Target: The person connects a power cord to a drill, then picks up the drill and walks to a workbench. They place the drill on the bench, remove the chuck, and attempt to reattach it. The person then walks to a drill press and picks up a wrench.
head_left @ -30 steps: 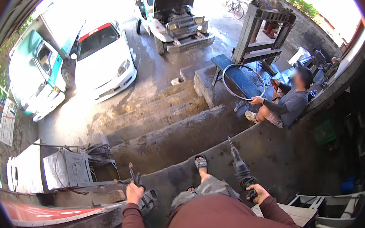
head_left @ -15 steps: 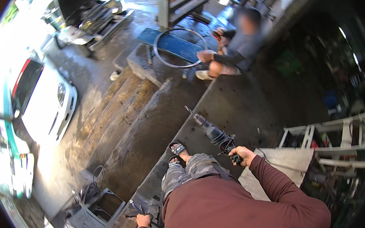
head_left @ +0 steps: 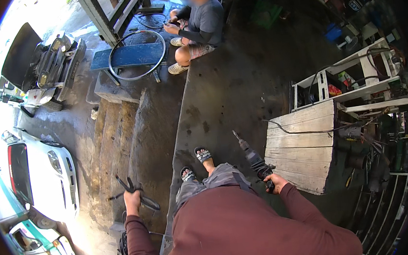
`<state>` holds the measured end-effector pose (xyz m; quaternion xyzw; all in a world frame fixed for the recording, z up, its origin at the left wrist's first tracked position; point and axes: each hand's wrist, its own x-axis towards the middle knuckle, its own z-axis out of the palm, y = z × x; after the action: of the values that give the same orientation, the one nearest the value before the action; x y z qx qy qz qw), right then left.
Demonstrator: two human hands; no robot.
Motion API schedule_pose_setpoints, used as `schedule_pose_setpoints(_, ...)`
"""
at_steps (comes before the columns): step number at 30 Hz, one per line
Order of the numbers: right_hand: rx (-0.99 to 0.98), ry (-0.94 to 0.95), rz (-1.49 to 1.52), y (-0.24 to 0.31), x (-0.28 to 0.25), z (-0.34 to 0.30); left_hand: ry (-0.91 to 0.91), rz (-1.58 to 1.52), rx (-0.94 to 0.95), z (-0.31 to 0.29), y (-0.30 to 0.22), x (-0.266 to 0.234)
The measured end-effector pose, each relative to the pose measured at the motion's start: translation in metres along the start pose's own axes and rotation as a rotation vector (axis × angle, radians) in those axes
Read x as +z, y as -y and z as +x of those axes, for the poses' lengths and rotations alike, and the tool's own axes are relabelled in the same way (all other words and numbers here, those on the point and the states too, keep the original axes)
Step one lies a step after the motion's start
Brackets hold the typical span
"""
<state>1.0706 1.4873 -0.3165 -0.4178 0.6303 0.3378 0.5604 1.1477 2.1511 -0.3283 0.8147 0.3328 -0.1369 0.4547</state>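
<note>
My right hand (head_left: 279,183) is closed round the handle of a grey and black power drill (head_left: 253,158). A long bit points away from me, and the drill's cord looks bundled about its body near the handle. Out to the left, my left hand (head_left: 132,201) grips a looped dark cable (head_left: 150,203). Two prong-like dark ends stick out beyond its fingers; I cannot tell exactly what they are. Just right of the drill stands a wooden-topped bench (head_left: 302,136), apart from it.
Sandalled feet stand on the concrete floor beside a step edge. Ahead, a person (head_left: 202,23) sits by a blue bench (head_left: 137,55) with a metal wheel rim (head_left: 111,63) on it. A white car (head_left: 48,175) stands at left; a pale frame (head_left: 349,73) lies at right.
My view has turned, bringing the wooden bench more fully into sight. My left hand has moved up and forward with the dark cable. The drill stays in my right hand.
</note>
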Motion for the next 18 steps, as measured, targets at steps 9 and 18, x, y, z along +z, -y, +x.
schedule_pose_setpoints(9, 0.196, -0.208, 0.070, -0.054, -0.098, 0.049, 0.188, -0.308, 0.315, -0.004, -0.183, 0.048)
schedule_pose_setpoints(18, 0.257, -0.273, -0.113, -0.024, -0.079, 0.026, 0.291, -0.396, 0.324, -0.030, -0.233, 0.053)
